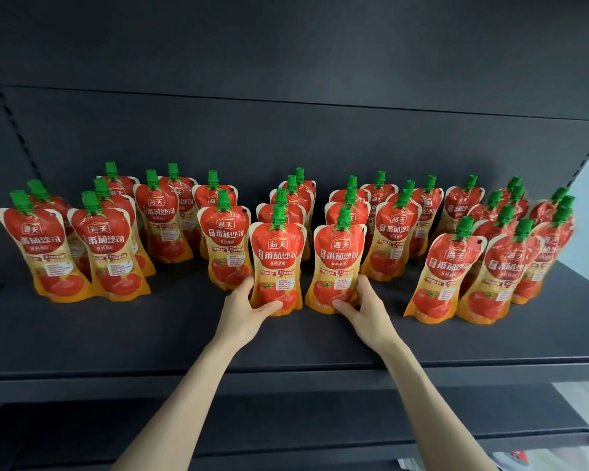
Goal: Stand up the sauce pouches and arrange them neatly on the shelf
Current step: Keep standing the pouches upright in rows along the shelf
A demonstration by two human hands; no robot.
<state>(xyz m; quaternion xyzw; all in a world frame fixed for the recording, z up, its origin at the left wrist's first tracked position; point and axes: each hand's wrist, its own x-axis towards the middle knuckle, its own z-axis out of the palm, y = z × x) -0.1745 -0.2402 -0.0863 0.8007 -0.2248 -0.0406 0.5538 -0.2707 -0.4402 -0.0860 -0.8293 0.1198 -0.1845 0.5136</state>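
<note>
Several red and orange tomato sauce pouches with green caps stand upright in rows on the dark shelf [150, 334]. My left hand [244, 309] grips the lower part of one front pouch [278, 256], thumb across its face. My right hand [363, 305] grips the base of the neighbouring front pouch [339, 260] in the same way. Both held pouches stand upright near the middle of the shelf, a small gap between them. Another front pouch [227, 246] stands just left of my left hand.
Two pouches [79, 253] stand at the front left and a leaning group [473, 277] at the front right. The shelf's front edge [286, 372] runs below my forearms, with a lower shelf [286, 433] under it. A dark back panel [286, 130] closes the rear.
</note>
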